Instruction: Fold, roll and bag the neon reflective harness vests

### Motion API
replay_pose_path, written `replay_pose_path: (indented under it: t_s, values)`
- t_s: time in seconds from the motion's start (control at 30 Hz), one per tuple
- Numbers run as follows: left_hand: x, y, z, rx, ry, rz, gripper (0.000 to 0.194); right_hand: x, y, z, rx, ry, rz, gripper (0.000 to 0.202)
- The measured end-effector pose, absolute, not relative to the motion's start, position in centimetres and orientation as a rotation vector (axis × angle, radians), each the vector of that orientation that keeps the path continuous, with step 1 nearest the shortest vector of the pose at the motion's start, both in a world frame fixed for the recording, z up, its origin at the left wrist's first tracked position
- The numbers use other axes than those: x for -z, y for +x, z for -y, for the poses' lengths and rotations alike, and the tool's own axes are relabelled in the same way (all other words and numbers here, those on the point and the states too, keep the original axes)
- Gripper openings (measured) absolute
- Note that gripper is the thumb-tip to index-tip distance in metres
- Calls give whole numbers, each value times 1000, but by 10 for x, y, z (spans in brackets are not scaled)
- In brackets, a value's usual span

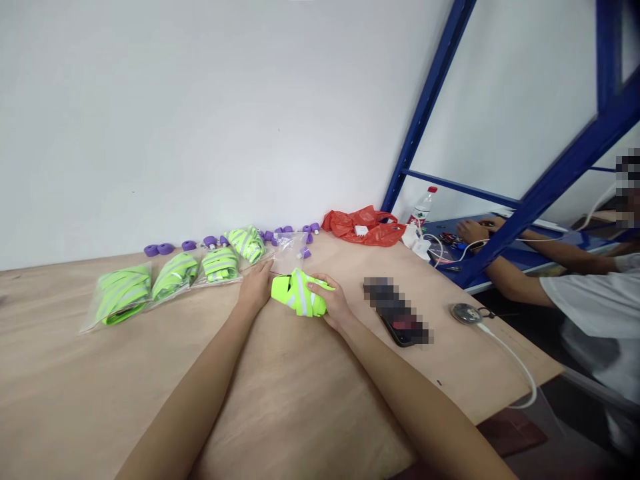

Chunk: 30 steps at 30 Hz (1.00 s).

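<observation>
My right hand (331, 301) is closed around a folded bundle of neon yellow-green reflective strap (301, 297) with silver stripes, held just above the table. To its left, my left hand (257, 288) has its fingers closed at the lower left edge of a clear plastic bag (290, 252). The bag's mouth faces the bundle, which is outside it. Left of my hands lie several filled bags of the same strap, among them a large one (123, 293) and one near the wall (246, 244).
Small purple rolls (165, 249) line the wall. A red plastic bag (363, 225) with a white charger on it lies at the back right. A phone (397, 313) and a round cabled device (466, 313) rest on the right. Beyond a blue frame (430, 87), a co-worker's hands (475, 231) work at another table.
</observation>
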State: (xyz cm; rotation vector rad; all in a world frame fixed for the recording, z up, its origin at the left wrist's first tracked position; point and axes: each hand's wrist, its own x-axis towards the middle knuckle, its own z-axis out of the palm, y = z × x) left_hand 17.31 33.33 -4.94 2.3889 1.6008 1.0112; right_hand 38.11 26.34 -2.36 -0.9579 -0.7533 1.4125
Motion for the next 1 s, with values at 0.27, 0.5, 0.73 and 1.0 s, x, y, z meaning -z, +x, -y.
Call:
replay_pose_path:
  t_s: [0.27, 0.5, 0.73, 1.0]
  values:
    - [46, 170, -330, -965, 2437, -1626, 26, 24, 380, -264, -1409, -963, 745, 45]
    - [32, 178, -322, -1036, 2417, -1607, 25, 26, 381, -265, -1407, -961, 742, 45]
    - [27, 179, -311, -1134, 2490, -1489, 22, 26, 380, -264, -1403, -971, 746, 45]
    - [28, 184, -312, -1205, 2617, -1494, 44, 25, 380, -265, -1340, -976, 746, 44]
